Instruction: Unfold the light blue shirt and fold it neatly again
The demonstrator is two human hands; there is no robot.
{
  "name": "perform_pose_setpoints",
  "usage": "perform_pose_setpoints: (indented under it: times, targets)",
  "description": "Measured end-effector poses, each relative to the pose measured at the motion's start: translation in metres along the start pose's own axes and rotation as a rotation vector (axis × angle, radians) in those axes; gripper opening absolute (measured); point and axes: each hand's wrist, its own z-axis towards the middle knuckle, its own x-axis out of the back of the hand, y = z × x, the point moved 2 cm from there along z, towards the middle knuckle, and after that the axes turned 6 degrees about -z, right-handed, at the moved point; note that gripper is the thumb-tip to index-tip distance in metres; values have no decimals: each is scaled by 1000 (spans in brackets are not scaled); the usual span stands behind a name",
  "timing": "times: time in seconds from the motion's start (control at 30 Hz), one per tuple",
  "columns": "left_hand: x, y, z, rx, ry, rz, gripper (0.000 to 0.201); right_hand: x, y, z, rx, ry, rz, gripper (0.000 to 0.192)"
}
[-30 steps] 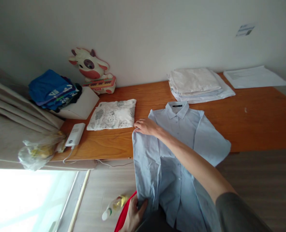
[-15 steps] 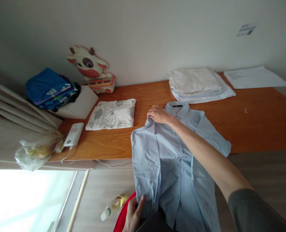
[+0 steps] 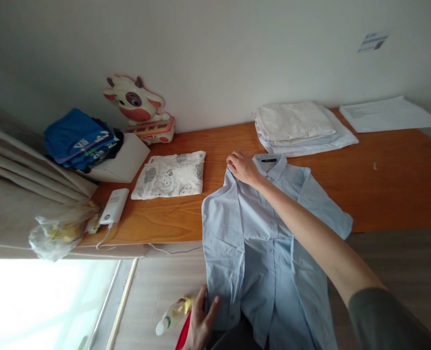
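Note:
A light blue button-up shirt (image 3: 259, 233) lies front up, its collar and shoulders on the wooden table (image 3: 171, 218) and its lower part hanging past the near edge towards me. At the left shoulder seam, beside the collar, my right hand (image 3: 242, 167) pinches the fabric with closed fingers. My right forearm crosses over the shirt's front. Lower down, my left hand (image 3: 200, 321) is at the outer edge of the sleeve; its thumb lies on the cloth, spread apart from the forefinger. The other fingertips are partly hidden.
Folded white cloths (image 3: 295, 124) and paper sheets (image 3: 386, 114) lie at the back. Left are a patterned folded cloth (image 3: 169, 175), a white power bank (image 3: 115, 206), a cow toy keyboard (image 3: 138, 109), blue clothing on a box (image 3: 135, 150) and a plastic bag (image 3: 57, 238). A bottle (image 3: 173, 316) is below.
My left hand's forefinger has straightened and moved away from the thumb at the sleeve edge. My right hand still pinches the shoulder, now slightly higher. The view has shifted a little.

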Motion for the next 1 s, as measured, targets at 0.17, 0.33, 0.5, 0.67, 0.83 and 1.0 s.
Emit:
perform_pose_setpoints:
  times: [0.17,0.33,0.5,0.67,0.83,1.0]
  targets:
    - [19,47,29,-286,195,-87,43,3,-17,-62,-178,29,237,19]
    - [32,154,101,-694,279,147,22,-2,-16,-103,-178,19,186,19]
    - [-2,266,209,-821,139,508,43,25,-32,-112,-122,82,228,19]
    - [-20,291,263,-701,2,726,36,81,-18,-167,-181,225,223,25]
    - [6,273,268,-678,-3,570,31,110,43,-240,-473,383,-106,58]
    - [22,266,270,-650,41,552,25,90,58,-271,-497,166,-293,72]
